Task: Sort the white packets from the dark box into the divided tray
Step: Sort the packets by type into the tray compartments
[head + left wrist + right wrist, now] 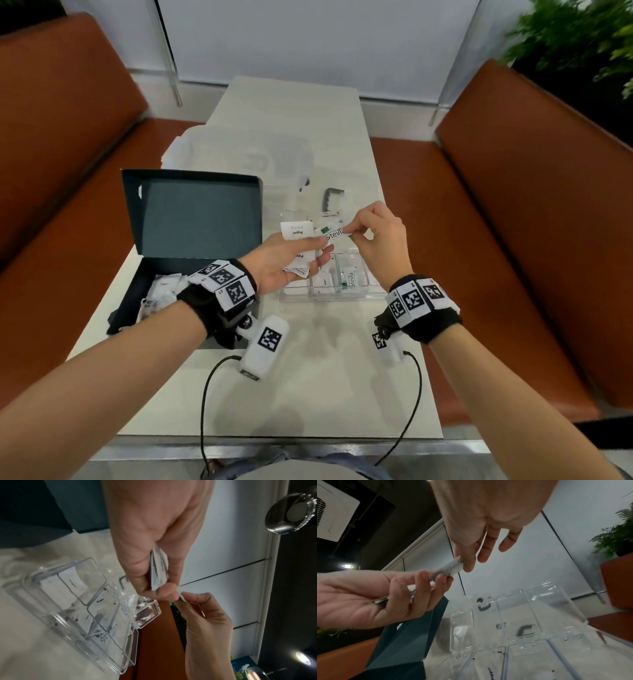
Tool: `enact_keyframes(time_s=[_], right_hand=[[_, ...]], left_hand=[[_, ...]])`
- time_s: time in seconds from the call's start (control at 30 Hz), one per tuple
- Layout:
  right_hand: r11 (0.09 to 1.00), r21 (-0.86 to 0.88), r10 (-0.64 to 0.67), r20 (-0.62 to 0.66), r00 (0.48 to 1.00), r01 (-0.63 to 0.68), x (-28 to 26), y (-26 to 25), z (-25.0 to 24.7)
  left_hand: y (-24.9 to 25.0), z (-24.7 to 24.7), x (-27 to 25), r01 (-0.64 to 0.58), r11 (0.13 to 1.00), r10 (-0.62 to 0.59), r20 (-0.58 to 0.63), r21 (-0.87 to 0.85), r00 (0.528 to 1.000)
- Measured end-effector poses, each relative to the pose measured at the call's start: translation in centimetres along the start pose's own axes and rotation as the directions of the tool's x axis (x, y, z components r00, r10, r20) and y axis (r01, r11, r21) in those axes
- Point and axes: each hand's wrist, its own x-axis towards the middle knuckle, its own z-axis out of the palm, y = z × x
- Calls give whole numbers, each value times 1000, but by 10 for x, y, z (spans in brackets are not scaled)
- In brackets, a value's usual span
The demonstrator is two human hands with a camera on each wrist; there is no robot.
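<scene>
1. Both my hands are up over the clear divided tray [329, 296].
2. My left hand [284, 263] holds a little bunch of white packets [297, 232]. My fingers curl under them and my thumb presses on top.
3. My right hand [380, 236] pinches one end of the Stevia packet [335, 233] with thumb and first finger. My other fingers hang loose.
4. The other end of that long packet touches my left thumb, so it sits between both hands.
5. The tray rests on the pale table [308, 383], just right of the dark box [191, 219].
6. Some packets already lie in the near parts of the tray. One says Pepper and one says Stevia.
7. The box is open, with its lid standing up at the back. More white packets [161, 291] lie inside it, partly hidden by my left wrist.
8. A clear lid with a small dark clip [330, 198] lies on the table behind the tray.
9. Brown seats [520, 212] are on both sides of the table.
</scene>
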Motion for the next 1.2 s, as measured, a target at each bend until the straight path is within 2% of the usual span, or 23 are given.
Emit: enact_keyframes(time_s=[0.1, 0.2, 0.33, 0.43, 0.57, 0.67, 0.73, 0.93, 1.07, 1.2], right_hand=[[999, -34, -1, 30, 1000, 2, 2, 12, -14], [997, 23, 69, 76, 995, -71, 7, 21, -27], [964, 71, 224, 297, 928, -255, 11, 30, -32], [926, 64, 338, 298, 893, -372, 12, 41, -29], [823, 22, 524, 355, 774, -567, 8, 55, -23], [759, -65, 609, 424, 670, -648, 1, 57, -9], [731, -105, 645, 428, 633, -674, -3, 56, 2], [769, -364, 637, 362, 681, -525, -6, 54, 25], [775, -554, 569, 404, 716, -303, -6, 52, 33], [774, -625, 469, 456, 757, -103, -8, 54, 39]], left_hand=[[-2, 7, 6, -42, 996, 45, -38, 73, 998], [-1, 16, 14, -105, 958, 128, -69, 268, 989], [-2, 30, 21, -176, 899, 209, -40, 400, 977], [-5, 35, 26, -197, 887, 240, -52, 418, 969], [-8, 30, 29, -188, 899, 256, -125, 396, 959], [-12, 25, 29, -175, 912, 244, -146, 371, 959], [-13, 22, 28, -171, 915, 239, -149, 365, 960], [-12, 14, 24, -157, 932, 215, -149, 326, 965], [-9, 9, 23, -146, 941, 198, -147, 306, 969], [-9, 4, 22, -135, 943, 188, -153, 305, 970]])
